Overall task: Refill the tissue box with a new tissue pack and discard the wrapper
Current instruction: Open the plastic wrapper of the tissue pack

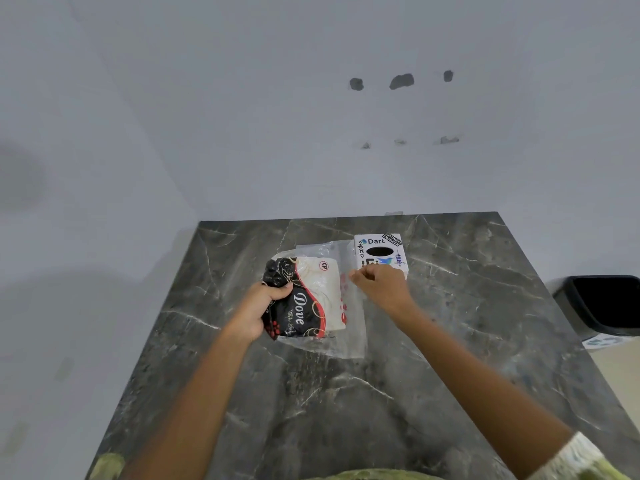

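Note:
A tissue pack (313, 296) in a black, red and cream "Dove" wrapper lies on the dark marble table (346, 393), inside or on a clear plastic bag (349, 337). My left hand (263, 311) grips the pack's black left end. My right hand (382, 289) pinches the clear plastic at the pack's right side, fingers closed on it. Just behind my right hand stands the white tissue box (379, 252) with stickers and a dark oval slot on top; its front is partly hidden by my hand.
A black waste bin (602, 308) stands on the floor past the table's right edge. A grey wall runs along the table's far side and left. Bare marble stretches toward me in front of the pack.

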